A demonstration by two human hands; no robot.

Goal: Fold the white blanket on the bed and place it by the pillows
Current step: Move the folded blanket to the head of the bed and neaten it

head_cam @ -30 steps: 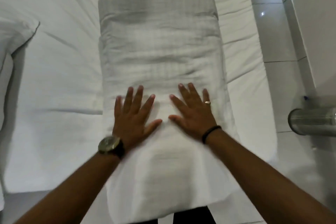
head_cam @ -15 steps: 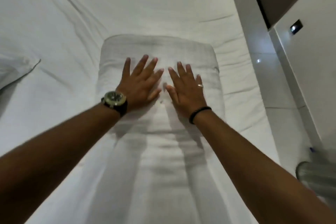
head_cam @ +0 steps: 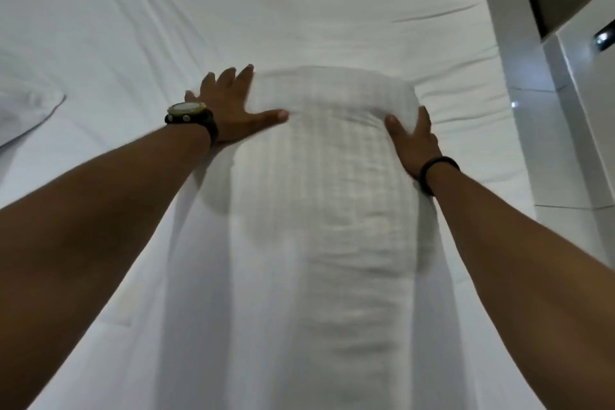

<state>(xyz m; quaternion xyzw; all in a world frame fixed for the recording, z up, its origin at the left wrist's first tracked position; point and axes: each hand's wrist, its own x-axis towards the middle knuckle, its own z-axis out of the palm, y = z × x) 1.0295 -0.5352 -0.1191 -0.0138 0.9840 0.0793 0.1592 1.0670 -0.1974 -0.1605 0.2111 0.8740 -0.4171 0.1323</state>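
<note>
Down the middle of the bed [head_cam: 316,3] lies the folded blanket [head_cam: 332,193], its long axis running from near to far. Both hands sit at its far end: the left hand [head_cam: 233,110] flat against the left side, fingers spread, the right hand [head_cam: 412,143] cupping the right edge (fingertips hidden). A pillow [head_cam: 23,110] lies well off to the left, so I judge the bundle must swing leftward.
</note>
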